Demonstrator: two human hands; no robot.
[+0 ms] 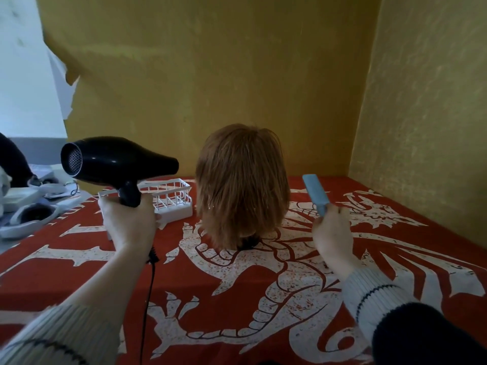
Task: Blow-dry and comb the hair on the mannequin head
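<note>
Midway, seemingly: gripped black hair dryer (116,162) in left hand (129,222), nozzle aimed near mannequin head (242,185) on red cloth (237,299); pinched blue comb (316,194) in right hand (333,233), apart from hair. Looked damp still; combing remained.

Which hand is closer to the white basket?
The left hand. It holds the hair dryer right in front of the white basket. The right hand, holding the blue comb, is across the mannequin head.

Mustard-yellow walls (210,61), red-patterned tablecloth (210,299)
</note>
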